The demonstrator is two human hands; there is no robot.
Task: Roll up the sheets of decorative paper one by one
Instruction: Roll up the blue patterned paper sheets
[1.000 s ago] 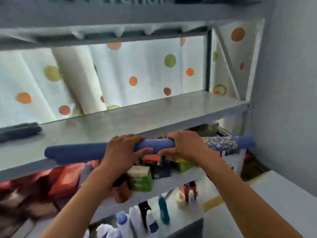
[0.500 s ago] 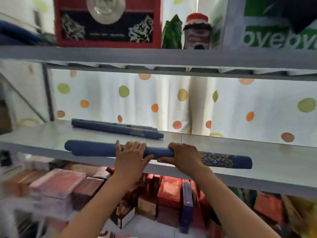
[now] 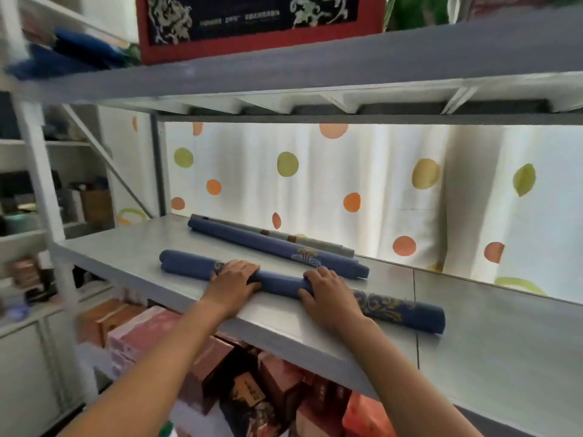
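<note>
Two bare forearms, no sleeves visible

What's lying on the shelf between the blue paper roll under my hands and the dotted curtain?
In the head view, two more rolls: a blue roll with a gold motif, and a grey roll behind it, nearer the curtain.

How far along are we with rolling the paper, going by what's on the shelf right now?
Done: two finished rolls, a blue roll and a grey roll behind it, lie at the back of the shelf. In hand: a third, the front roll, lies on the shelf under the left hand and right hand. Left: unknown; no flat sheets are in view.
</note>
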